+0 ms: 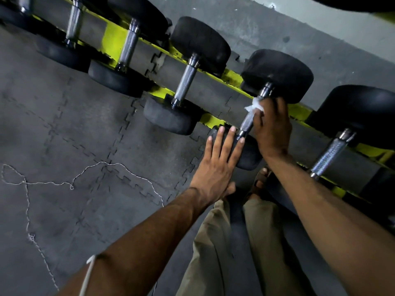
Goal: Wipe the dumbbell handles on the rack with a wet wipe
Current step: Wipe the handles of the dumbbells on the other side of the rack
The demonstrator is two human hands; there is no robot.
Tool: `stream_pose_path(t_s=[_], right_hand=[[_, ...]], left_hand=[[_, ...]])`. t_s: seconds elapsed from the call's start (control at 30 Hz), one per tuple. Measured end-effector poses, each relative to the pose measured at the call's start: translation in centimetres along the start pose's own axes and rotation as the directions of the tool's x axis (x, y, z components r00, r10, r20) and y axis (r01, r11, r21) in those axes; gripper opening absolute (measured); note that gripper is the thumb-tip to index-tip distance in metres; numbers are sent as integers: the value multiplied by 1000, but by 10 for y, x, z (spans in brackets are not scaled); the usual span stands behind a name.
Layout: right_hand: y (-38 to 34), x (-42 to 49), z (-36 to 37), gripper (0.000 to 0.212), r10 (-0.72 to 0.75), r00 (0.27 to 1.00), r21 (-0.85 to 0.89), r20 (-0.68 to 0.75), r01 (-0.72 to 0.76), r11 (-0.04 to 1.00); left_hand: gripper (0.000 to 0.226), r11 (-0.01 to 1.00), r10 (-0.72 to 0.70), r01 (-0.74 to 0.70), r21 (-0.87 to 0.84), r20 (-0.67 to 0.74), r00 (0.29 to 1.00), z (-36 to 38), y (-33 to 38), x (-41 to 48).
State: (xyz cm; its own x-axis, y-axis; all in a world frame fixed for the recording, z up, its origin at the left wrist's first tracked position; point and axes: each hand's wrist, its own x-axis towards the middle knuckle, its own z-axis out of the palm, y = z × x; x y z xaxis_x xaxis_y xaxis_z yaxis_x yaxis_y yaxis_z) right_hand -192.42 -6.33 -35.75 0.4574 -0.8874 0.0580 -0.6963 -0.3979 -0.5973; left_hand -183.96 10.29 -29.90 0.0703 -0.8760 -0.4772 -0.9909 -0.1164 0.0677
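Several black dumbbells lie in a row on a low yellow rack (229, 76). My right hand (272, 127) is wrapped around the knurled steel handle (248, 121) of one dumbbell, pressing a white wet wipe (254, 106) against its upper part. My left hand (218, 159) lies flat with fingers spread on that dumbbell's near black head (249, 154). To the left, the neighbouring dumbbell's handle (186, 80) is bare; to the right another handle (330, 153) is also bare.
Grey interlocking floor mats (85, 135) cover the ground, with a thin white string (70, 184) lying loose on them. My legs in tan trousers (215, 253) and sandalled foot (259, 184) stand close to the rack. A grey wall (277, 24) runs behind.
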Motion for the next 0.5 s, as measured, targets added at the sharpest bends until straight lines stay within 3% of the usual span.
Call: stream_pose_path(t_s=[0.1,0.17,0.23,0.33,0.4,0.5], right_hand=[[9,19,-3,26,-172,983,-149,58,179,973],[4,29,-3,26,-181,973,-272,146,215,938],[-11,33,-3,25,-149,931,-365,334,274,890],[-38,39,3,23,-85,719,-408,689,483,775],[-51,49,4,23,26,586,-372,810,480,795],[-47,53,0,10,42,537,-268,843,351,897]], left_hand=[[131,1000,7,-7,-5,-10,1000,-1,-2,2],[130,1000,4,-4,3,-10,1000,0,-4,1],[132,1000,2,-2,15,-4,1000,1,-4,1],[133,1000,1,-1,14,0,1000,1,-5,0],[129,1000,16,-16,4,-5,1000,-2,-8,0],[121,998,64,-64,-20,-13,998,-6,-16,-3]])
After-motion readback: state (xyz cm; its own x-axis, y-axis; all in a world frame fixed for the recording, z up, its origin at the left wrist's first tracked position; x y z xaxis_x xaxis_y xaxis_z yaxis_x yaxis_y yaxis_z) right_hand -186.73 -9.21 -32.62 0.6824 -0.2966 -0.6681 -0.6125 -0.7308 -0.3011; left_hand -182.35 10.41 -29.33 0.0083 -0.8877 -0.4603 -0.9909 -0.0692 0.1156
